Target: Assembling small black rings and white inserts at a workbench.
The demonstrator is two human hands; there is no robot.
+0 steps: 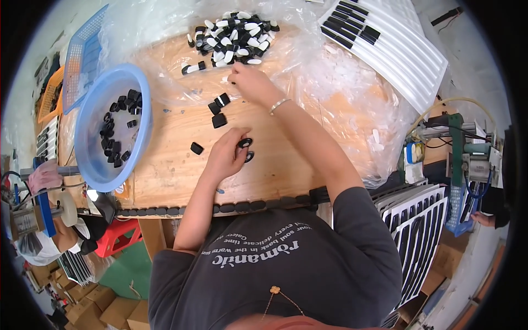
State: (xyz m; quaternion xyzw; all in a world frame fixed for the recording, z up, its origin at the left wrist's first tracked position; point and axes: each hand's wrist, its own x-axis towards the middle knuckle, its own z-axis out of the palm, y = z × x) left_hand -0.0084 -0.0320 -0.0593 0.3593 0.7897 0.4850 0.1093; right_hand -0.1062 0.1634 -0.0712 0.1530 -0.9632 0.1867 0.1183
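Meanwhile right hand pinches at the clip pile, left hand holding black rings near the blue basin.

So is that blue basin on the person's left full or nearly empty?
Nearly empty. The blue basin holds only a thin scatter of small black parts in one area, with bare blue bottom showing elsewhere.

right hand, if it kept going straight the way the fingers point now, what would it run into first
The right hand points up the wooden table toward the pile of black-and-white parts on the clear plastic sheet. It would likely meet the pile's near edge first, though height above the table is unclear.
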